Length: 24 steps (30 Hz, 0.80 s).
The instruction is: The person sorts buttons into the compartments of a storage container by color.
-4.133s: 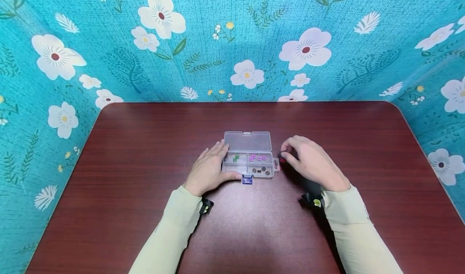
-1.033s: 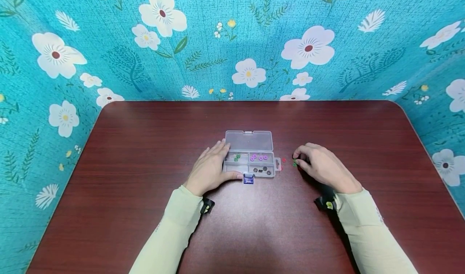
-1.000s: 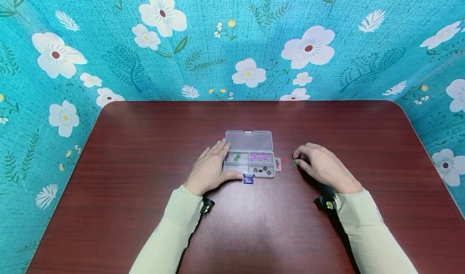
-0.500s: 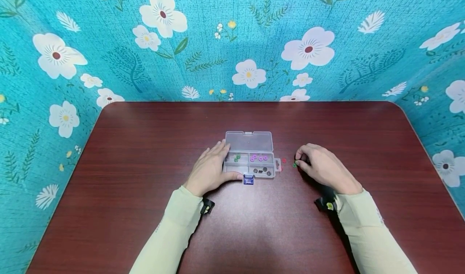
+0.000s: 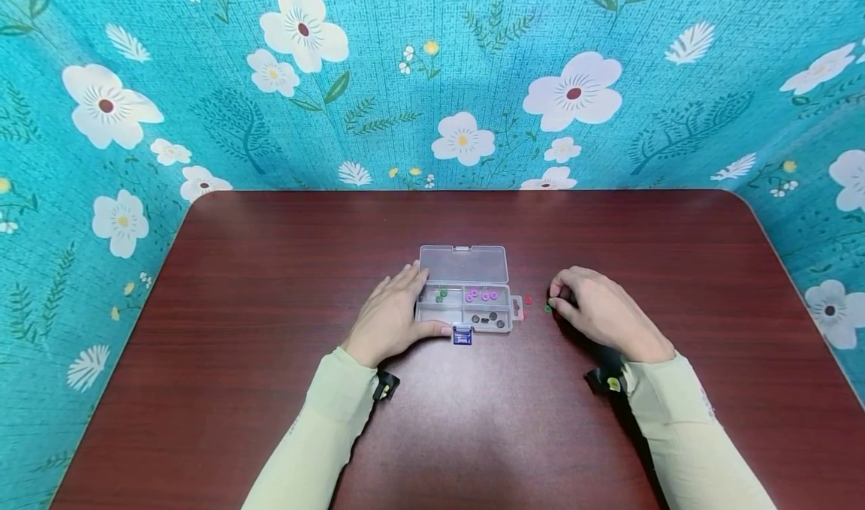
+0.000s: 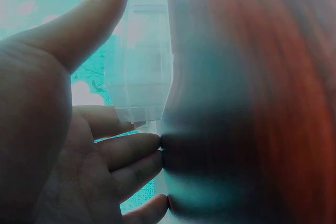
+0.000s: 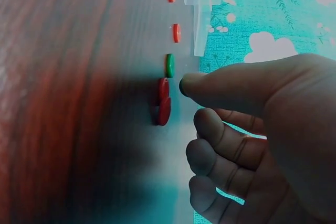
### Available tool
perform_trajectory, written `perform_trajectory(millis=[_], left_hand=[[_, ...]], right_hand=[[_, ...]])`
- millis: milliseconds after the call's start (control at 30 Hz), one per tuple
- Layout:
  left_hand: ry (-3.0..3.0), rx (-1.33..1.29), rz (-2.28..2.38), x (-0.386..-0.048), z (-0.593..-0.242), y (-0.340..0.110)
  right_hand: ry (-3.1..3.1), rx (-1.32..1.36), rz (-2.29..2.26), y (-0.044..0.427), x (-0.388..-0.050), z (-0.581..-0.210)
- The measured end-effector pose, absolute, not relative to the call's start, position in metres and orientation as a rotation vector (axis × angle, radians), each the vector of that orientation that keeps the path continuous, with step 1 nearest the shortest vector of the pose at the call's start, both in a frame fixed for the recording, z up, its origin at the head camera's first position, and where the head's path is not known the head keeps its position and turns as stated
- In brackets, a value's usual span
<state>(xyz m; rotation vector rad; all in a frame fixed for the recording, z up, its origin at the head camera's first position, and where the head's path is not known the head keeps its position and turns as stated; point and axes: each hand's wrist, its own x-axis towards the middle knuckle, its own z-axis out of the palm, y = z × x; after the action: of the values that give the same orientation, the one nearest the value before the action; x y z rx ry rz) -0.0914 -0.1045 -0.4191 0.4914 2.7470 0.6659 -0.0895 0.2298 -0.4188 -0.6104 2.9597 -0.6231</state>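
Resting against box (image 5: 436, 315) at frame centre: left hand (image 5: 388, 318), fingers spread. Right hand (image 5: 598, 309) narrow, hold unclear. Work apparently partway: three compartments (image 5: 486, 309) stocked; red buttons (image 7: 164, 110), green button (image 7: 170, 65) loose right of centre.

Under the left hand (image 5: 387, 318), we see a reddish-brown, round-cornered, wood-grain table (image 5: 270, 270); beyond the hand, turquoise, white-flowered fabric (image 5: 399, 82).

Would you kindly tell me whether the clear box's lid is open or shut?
Open: in the head view, the lid is swung back, leaving the box uncovered.
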Motion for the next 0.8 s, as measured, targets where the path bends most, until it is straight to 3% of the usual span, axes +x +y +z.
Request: perform_trajectory(millis=[800], left_hand=[[2.754,0.493,0.672,-0.091,-0.42,-0.104]], right_hand=[[2.989,-0.64,-0.699,0.209,-0.096,-0.409]])
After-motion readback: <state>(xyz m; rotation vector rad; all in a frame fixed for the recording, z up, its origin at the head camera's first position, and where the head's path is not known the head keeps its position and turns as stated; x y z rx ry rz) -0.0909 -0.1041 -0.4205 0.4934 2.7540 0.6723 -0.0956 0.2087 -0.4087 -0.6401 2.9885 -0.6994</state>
